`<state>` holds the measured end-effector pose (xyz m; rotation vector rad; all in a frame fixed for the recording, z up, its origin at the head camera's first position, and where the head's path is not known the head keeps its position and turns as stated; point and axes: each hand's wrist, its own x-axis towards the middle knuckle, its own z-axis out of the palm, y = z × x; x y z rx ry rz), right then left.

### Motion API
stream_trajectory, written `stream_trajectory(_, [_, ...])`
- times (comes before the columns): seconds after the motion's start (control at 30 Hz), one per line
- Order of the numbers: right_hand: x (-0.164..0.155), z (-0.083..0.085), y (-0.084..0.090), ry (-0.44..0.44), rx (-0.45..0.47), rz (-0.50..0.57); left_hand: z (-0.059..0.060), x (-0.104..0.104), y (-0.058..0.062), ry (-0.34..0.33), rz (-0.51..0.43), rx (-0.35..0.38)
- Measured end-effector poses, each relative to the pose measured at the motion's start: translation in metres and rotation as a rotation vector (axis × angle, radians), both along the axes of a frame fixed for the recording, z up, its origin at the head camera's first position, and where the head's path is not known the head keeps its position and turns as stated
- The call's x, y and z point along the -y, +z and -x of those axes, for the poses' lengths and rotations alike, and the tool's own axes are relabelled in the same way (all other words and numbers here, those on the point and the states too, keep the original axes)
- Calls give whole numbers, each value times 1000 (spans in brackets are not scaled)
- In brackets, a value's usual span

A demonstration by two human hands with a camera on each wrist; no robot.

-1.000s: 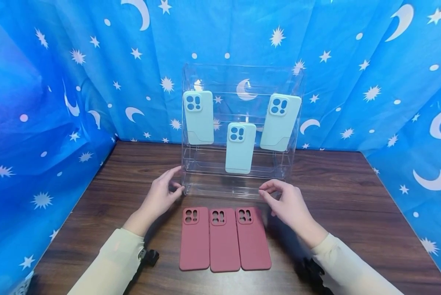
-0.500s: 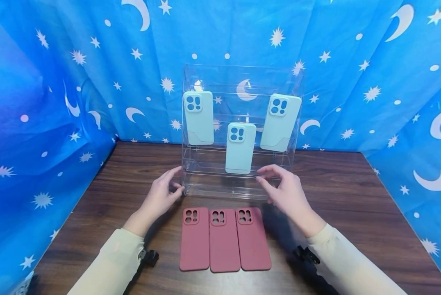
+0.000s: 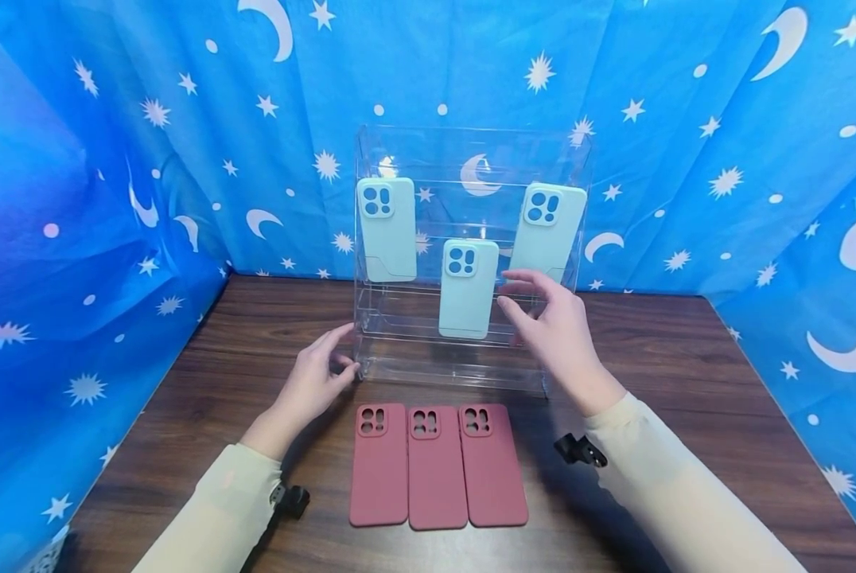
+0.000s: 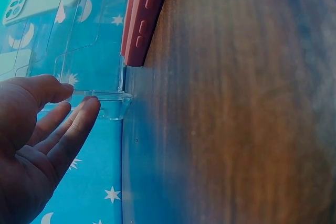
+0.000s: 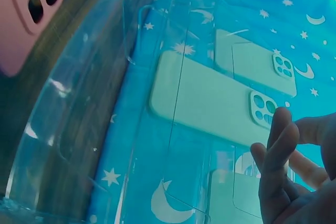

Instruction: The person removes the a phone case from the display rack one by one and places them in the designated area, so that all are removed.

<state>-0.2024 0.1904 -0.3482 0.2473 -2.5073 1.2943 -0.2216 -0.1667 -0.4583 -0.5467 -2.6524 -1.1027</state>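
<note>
A clear acrylic tiered rack [image 3: 471, 147] stands at the back of the wooden table [image 3: 686, 382]. It holds three mint phone cases: left [image 3: 387, 231], middle [image 3: 467, 290] and right [image 3: 550, 223]. Three maroon cases [image 3: 437, 469] lie side by side in front of it. My left hand [image 3: 324, 366] touches the rack's lower left front corner [image 4: 113, 103] with nearly straight fingers [image 4: 79, 121]. My right hand [image 3: 542, 314] hovers with relaxed fingers before the rack, between the middle and right cases, and holds nothing. The right wrist view has the middle mint case [image 5: 210, 100] close to my fingertips [image 5: 281, 129].
Blue cloth [image 3: 113, 159] printed with stars and moons walls the table at the back and both sides. Black wrist mounts [image 3: 580, 450] [image 3: 292, 500] sit on my cream sleeves. One maroon case's edge [image 4: 144, 14] lies just beside the rack's base.
My right hand has risen from the rack's lower front edge to the level of the middle case. The left hand stays at the corner. No case has moved.
</note>
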Motion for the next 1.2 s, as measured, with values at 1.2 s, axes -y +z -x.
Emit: stream_trajectory(1.2, [3,45,6,11,-73,34,-2,-2,2,6,2,33])
